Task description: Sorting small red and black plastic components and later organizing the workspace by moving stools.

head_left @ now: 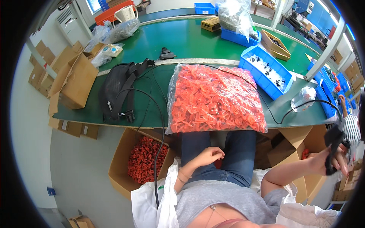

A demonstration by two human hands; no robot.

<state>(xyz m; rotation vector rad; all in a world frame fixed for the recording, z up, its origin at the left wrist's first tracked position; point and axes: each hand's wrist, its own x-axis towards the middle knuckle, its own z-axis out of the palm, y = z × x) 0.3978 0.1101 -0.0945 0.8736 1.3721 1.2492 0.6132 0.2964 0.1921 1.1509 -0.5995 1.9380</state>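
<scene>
My left hand (212, 155) hangs above my lap, fingers loosely curled together, with nothing seen in it. Out at the far right, my right hand (339, 160) is raised and closed around a black strap-like thing (335, 137); motion and the picture's rim blur its shape. A clear plastic bag (216, 100) full of small orange-red plastic parts lies on the green table (148, 112) in front of me, its near edge at the table's front edge. Neither hand touches the bag.
Left of the bag lies a black waist bag (118, 89); black cables cross the table. A blue bin (249, 65) of white parts and a clear bottle (303, 99) stand right. Cardboard boxes (118, 167) flank my legs, the left one holding red parts. Another person (351, 127) sits far right.
</scene>
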